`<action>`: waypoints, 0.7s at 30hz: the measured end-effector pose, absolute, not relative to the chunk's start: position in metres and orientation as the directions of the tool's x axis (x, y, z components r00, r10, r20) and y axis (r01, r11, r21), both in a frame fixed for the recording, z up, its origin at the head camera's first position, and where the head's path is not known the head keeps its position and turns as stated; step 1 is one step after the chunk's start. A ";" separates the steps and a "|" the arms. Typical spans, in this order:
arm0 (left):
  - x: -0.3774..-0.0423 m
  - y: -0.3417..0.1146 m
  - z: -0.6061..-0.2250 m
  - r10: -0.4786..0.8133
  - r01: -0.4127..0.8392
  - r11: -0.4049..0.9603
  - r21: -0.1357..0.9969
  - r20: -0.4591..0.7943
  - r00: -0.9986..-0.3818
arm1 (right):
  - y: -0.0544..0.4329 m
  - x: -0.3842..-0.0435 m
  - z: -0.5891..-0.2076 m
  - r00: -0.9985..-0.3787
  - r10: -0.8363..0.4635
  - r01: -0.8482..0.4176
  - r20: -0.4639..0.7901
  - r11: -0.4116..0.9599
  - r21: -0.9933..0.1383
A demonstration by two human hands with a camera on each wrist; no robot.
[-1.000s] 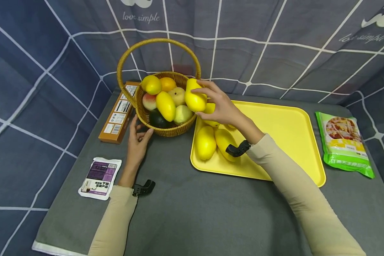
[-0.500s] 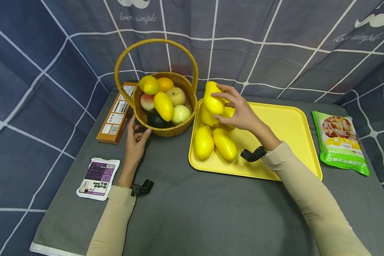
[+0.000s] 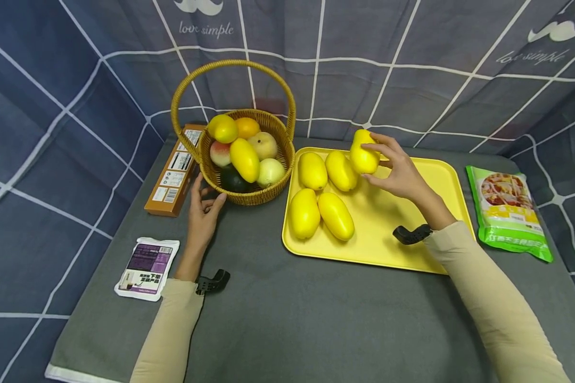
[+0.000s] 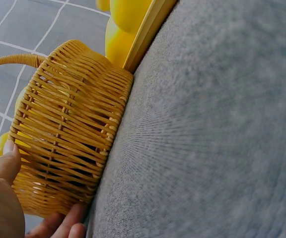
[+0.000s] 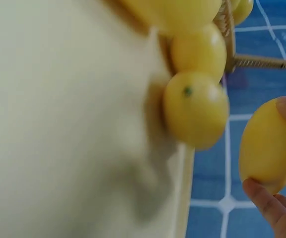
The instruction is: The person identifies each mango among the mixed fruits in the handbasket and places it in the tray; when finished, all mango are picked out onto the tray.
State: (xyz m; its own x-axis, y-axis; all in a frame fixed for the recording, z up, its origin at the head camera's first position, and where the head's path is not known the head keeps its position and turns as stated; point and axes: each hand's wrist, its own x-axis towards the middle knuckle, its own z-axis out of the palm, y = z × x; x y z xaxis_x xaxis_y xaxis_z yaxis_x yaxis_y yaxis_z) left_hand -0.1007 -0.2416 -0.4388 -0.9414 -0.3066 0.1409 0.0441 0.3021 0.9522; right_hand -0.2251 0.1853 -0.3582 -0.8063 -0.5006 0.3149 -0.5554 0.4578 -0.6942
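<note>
A white-and-purple pouch (image 3: 147, 268) lies flat to the left of the left hand and a little nearer the person. Beyond that hand, also to its left, an orange-brown box (image 3: 174, 173) lies lengthwise along the basket's side. The left hand (image 3: 203, 221) rests against the woven basket (image 3: 256, 198), thumb and loosely bent fingers spread apart; the thumb touches the rim and the fingertips come low by the base. The basket stands just beyond and to the right of this hand, its tall handle up, with an oblong yellow fruit (image 3: 245, 159) lying over a dark green fruit (image 3: 233, 179), beside a pale green fruit (image 3: 270, 172).

Left of the right hand, four mangoes (image 3: 304, 214) lie in two rows on the yellow tray (image 3: 374, 218). The right hand (image 3: 397, 170) pinches one more mango (image 3: 364, 151) between thumb and fingertips, raised over the tray's far edge. Well to the right of that hand lies a green packet (image 3: 510, 213), off the tray.
</note>
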 end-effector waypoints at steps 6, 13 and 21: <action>-0.094 -0.234 -0.419 -0.294 0.035 0.296 0.954 0.126 -0.948 | 0.213 -0.238 -0.387 -0.834 -0.496 -0.501 0.241 0.499 -0.707; -0.091 -0.234 -0.417 -0.292 0.031 0.319 0.947 0.129 -0.947 | 0.225 -0.245 -0.412 -0.822 -0.543 -0.489 0.172 0.519 -0.701; -0.093 -0.233 -0.416 -0.289 0.036 0.305 0.952 0.129 -0.949 | 0.224 -0.242 -0.418 -0.802 -0.577 -0.517 0.157 0.536 -0.668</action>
